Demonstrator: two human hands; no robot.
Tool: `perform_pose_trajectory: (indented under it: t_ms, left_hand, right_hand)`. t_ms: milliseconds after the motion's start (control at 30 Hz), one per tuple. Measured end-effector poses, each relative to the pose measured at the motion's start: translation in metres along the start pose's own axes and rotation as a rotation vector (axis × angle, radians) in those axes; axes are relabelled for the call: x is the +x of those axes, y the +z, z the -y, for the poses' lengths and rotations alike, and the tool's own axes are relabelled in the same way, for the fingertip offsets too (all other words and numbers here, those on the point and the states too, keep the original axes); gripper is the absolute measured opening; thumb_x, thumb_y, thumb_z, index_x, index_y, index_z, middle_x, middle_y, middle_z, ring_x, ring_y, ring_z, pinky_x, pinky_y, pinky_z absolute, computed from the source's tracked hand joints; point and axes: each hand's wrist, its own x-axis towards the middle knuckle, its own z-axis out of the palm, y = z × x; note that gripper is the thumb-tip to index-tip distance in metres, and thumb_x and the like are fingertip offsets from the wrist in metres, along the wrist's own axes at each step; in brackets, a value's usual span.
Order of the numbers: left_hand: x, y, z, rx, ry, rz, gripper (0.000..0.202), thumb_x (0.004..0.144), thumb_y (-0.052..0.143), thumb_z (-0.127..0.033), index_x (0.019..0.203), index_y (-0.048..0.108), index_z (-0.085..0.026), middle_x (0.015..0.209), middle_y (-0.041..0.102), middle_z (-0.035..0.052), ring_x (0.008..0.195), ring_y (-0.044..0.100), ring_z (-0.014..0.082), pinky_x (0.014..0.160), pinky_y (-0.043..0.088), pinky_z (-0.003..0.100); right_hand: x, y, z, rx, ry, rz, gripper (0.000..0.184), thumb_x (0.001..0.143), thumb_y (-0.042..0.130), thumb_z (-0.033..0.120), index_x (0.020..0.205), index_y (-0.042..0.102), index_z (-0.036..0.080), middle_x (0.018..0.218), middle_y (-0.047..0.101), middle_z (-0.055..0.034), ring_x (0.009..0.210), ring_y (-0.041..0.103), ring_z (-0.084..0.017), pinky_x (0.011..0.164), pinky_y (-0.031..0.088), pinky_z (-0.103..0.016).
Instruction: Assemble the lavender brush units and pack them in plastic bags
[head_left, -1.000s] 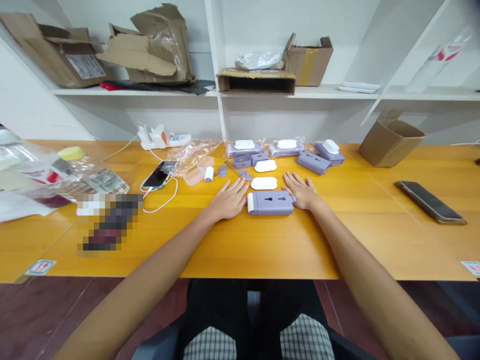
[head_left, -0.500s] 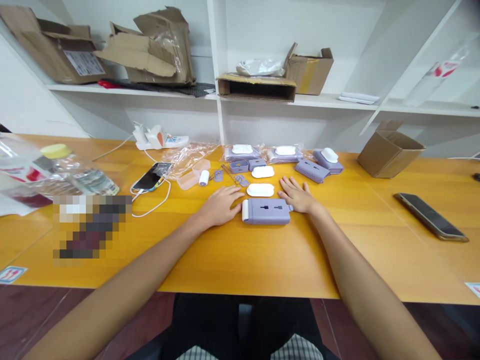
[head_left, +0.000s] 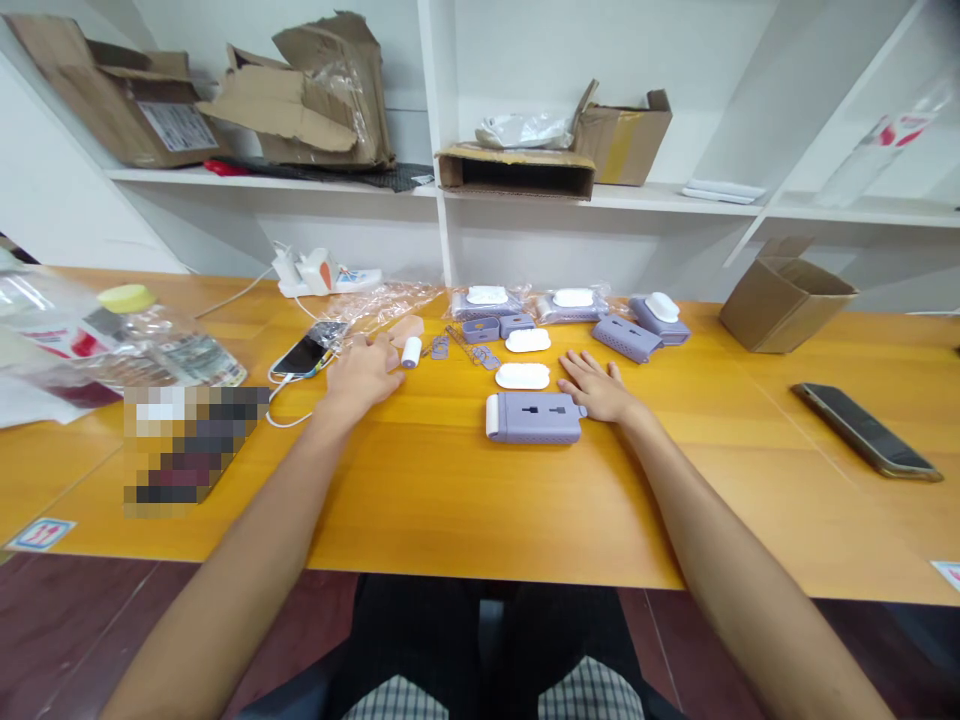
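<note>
A seated person's left hand lies open and empty on the orange wooden worktop. Just right of and beyond its grip sits a small white plastic cylinder, long axis pointing away from the person. The right hand, flat and empty, rests against the right end of a lilac rectangular plastic case, farther from the cylinder. Whether the left fingertips touch the cylinder or the translucent peach tray behind it is unclear.

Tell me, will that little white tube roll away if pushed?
Probably: the small white plastic cylinder looks round, and the orange wooden table is smooth and flat. It seems tiny beside the left hand, so likely light.
</note>
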Motion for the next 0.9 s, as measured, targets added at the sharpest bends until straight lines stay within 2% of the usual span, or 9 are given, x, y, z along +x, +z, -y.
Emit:
perform_pose_trajectory:
  t_ms: [100,200,367,500,567,700,900]
  left_hand:
    - [0.001,0.000,0.002,0.047,0.029,-0.059,0.057,0.088,0.063,-0.040,0.141,0.060,-0.022,0.134,0.066,0.0193,0.120,0.065,0.0414,0.094,0.054,0.050]
    - [0.005,0.003,0.002,0.022,0.123,-0.128,0.054,0.087,0.063,-0.041,0.136,0.065,-0.020,0.123,0.073,0.0158,0.119,0.065,0.0398,0.101,0.051,0.050]
    - [0.013,0.018,-0.002,-0.192,0.363,-0.180,0.050,0.086,0.059,-0.052,0.124,0.070,-0.022,0.128,0.068,0.0123,0.128,0.056,0.0365,0.116,0.040,0.051]
    - [0.018,0.033,-0.003,-0.358,0.447,-0.140,0.048,0.086,0.057,-0.058,0.114,0.068,-0.022,0.144,0.057,0.0127,0.139,0.049,0.0342,0.120,0.036,0.051]
    - [0.020,0.035,-0.003,-0.409,0.463,-0.081,0.048,0.087,0.057,-0.057,0.117,0.064,-0.021,0.140,0.061,0.0126,0.133,0.054,0.0321,0.116,0.041,0.049]
    - [0.017,0.032,-0.007,-0.416,0.470,-0.018,0.046,0.088,0.059,-0.055,0.117,0.063,-0.021,0.123,0.070,0.0113,0.115,0.065,0.0299,0.106,0.049,0.045]
    - [0.004,0.023,-0.023,-0.424,0.578,0.019,0.040,0.090,0.061,-0.053,0.115,0.068,-0.023,0.129,0.069,0.0090,0.122,0.064,0.0291,0.111,0.047,0.045]
  right_hand:
    - [0.000,-0.001,0.001,0.004,0.000,0.004,0.065,0.107,0.027,0.051,0.167,0.031,0.026,0.176,0.018,-0.0079,0.163,0.015,-0.035,0.125,0.013,-0.071]
    - [0.000,-0.002,0.002,0.013,0.004,0.018,0.067,0.106,0.027,0.052,0.167,0.030,0.023,0.176,0.016,-0.0085,0.164,0.013,-0.034,0.125,0.011,-0.072]
    - [0.000,-0.001,0.001,0.016,0.004,0.009,0.068,0.106,0.028,0.051,0.166,0.032,0.021,0.176,0.017,-0.0089,0.163,0.014,-0.035,0.125,0.013,-0.073]
    - [0.001,0.002,0.001,0.025,-0.002,-0.025,0.067,0.105,0.030,0.050,0.165,0.035,0.022,0.175,0.021,-0.0099,0.162,0.017,-0.037,0.123,0.014,-0.077]
    - [0.001,0.002,0.001,0.030,-0.002,-0.032,0.066,0.105,0.031,0.050,0.164,0.036,0.022,0.175,0.022,-0.0104,0.162,0.018,-0.038,0.122,0.015,-0.077]
    - [0.001,0.000,0.002,0.039,-0.007,-0.027,0.066,0.105,0.032,0.050,0.164,0.037,0.021,0.175,0.022,-0.0117,0.162,0.018,-0.038,0.122,0.014,-0.076]
    - [0.002,0.002,0.002,0.048,-0.003,-0.030,0.065,0.105,0.033,0.049,0.164,0.036,0.021,0.175,0.022,-0.0120,0.162,0.018,-0.038,0.122,0.013,-0.078]
